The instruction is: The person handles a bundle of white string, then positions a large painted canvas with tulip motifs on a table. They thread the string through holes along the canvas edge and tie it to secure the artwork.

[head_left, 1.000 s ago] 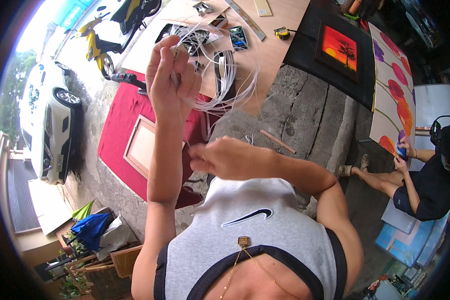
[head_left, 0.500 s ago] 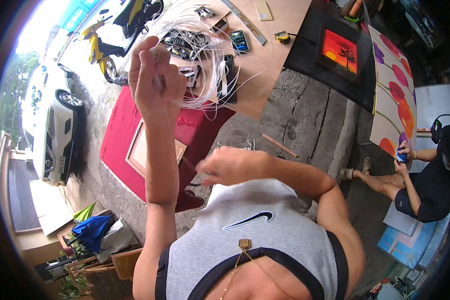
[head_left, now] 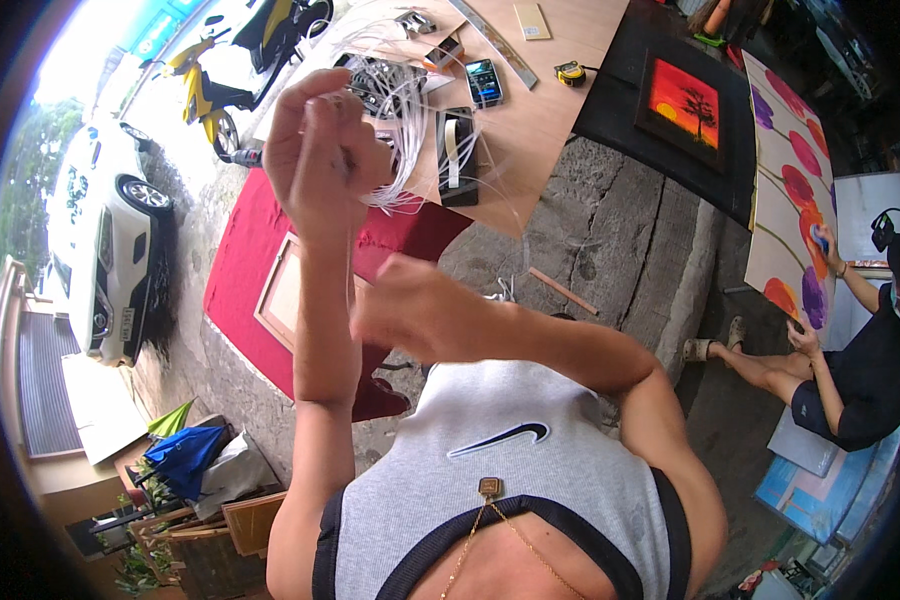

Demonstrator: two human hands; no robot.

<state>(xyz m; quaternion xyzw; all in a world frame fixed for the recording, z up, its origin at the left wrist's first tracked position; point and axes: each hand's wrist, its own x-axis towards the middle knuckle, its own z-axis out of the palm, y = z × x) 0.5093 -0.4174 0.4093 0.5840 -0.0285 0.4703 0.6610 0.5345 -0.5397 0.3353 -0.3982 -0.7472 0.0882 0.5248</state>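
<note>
Raised over the table's near edge, my left hand [head_left: 328, 155] is closed on a thin white cord. Many loose loops of this cord [head_left: 407, 150] trail over the table beyond and to the right of the fingers. Lower down, my right hand [head_left: 410, 312] is beside my left forearm, fingers curled in and partly smeared by motion. A thin strand runs down from the left hand to it, so it appears to grip the cord; its fingertips are hidden.
On the wooden table [head_left: 560, 120] lie a phone [head_left: 483, 83], a tape measure [head_left: 570, 73], a metal ruler [head_left: 500, 48] and a black block [head_left: 457, 155]. A wooden frame [head_left: 278, 285] rests on red cloth [head_left: 235, 270]. At right, a seated person touches a flower painting [head_left: 785, 170].
My right hand has moved left and up, close to my left forearm. The cord loops have swung and narrowed. The other person has reached up to the flower painting with something blue.
</note>
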